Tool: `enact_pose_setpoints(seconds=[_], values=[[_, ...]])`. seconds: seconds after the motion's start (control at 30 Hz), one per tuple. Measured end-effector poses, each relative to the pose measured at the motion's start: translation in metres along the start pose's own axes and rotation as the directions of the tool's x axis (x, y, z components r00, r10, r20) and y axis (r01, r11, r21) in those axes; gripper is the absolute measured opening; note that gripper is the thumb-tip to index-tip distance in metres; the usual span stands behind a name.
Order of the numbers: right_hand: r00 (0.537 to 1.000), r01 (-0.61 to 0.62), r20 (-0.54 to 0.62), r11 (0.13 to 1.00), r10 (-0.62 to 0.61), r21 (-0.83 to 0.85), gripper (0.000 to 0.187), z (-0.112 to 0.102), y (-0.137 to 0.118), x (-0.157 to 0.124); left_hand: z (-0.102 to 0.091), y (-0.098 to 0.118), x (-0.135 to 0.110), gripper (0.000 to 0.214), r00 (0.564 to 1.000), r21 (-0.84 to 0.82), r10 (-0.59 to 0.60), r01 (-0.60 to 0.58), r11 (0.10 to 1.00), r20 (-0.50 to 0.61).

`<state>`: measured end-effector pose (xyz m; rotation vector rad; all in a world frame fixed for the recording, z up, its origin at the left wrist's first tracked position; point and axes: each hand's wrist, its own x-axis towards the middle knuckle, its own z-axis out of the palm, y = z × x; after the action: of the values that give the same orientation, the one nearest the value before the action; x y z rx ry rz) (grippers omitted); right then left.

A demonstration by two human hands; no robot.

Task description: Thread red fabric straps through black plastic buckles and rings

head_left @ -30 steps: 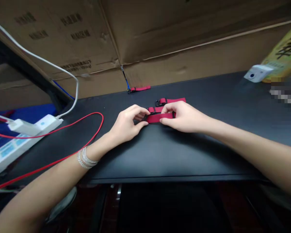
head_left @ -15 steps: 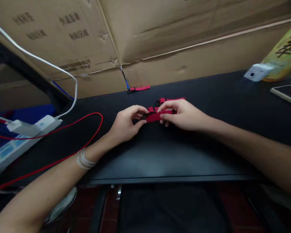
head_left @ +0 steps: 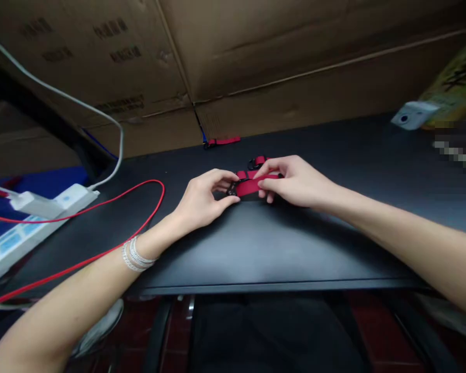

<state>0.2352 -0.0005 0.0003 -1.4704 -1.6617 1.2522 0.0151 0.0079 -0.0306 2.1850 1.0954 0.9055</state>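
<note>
Between my hands is a red webbing strap [head_left: 250, 187] with black plastic fittings, held just above or on the black tabletop [head_left: 225, 248]. At its left end, my left hand [head_left: 202, 199] is closed, thumb and fingertips pinching around a black clip [head_left: 232, 189]. My right hand [head_left: 295, 181] pinches the strap's right part between thumb and fingers, hiding that end. Just behind lies a second red strap [head_left: 260, 160] with a black ring, partly covered by my right hand. A third, smaller-looking red strap [head_left: 227, 140] rests farther back against the cardboard.
Cardboard [head_left: 256, 62] stands along the back. At left are a white power strip [head_left: 34, 223], a white cable [head_left: 62, 93] and a looping red cable [head_left: 161, 199]. A small white camera-like device [head_left: 413, 115] and a yellow bottle [head_left: 456, 85] stand at right.
My right hand has shifted very slightly right along the strap, and my left thumb has edged right. The cardboard looks darker now. Otherwise the straps stay in place.
</note>
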Motion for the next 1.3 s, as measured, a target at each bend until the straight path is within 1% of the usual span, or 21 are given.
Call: enact_pose_setpoints(seconds=[0.3,0.53,0.9,1.1,1.2,1.3], values=[[1.000,0.015,0.002,1.000,-0.015,-0.002,0.013,-0.0012,0.0004,-0.0005,0.0010,0.0000,-0.0001,0.039,1.000,-0.018,-0.012,0.012,1.000,0.000],[1.000,0.025,-0.009,0.999,-0.025,-0.025,0.014,-0.0011,0.0007,0.0002,0.0015,-0.0010,0.0003,0.036,1.000,-0.013,-0.013,0.013,1.000,-0.002],[1.000,0.007,-0.015,1.000,-0.008,-0.021,0.015,-0.0003,-0.0009,-0.0014,0.0014,-0.0009,0.0002,0.034,1.000,-0.005,-0.008,0.009,1.000,0.006],[1.000,0.017,-0.005,1.000,-0.017,-0.015,0.013,-0.0005,-0.0001,-0.0013,0.0017,-0.0020,0.0004,0.034,0.999,0.021,-0.026,0.027,0.999,-0.019],[1.000,0.020,-0.001,1.000,-0.020,-0.018,0.013,-0.0005,0.0008,-0.0009,0.0022,-0.0027,0.0006,0.034,1.000,0.019,-0.027,0.027,0.999,-0.013],[1.000,0.022,-0.002,1.000,-0.023,-0.019,0.014,-0.0004,0.0009,-0.0003,0.0026,-0.0014,0.0001,0.034,1.000,0.034,-0.001,0.001,0.999,0.012]])
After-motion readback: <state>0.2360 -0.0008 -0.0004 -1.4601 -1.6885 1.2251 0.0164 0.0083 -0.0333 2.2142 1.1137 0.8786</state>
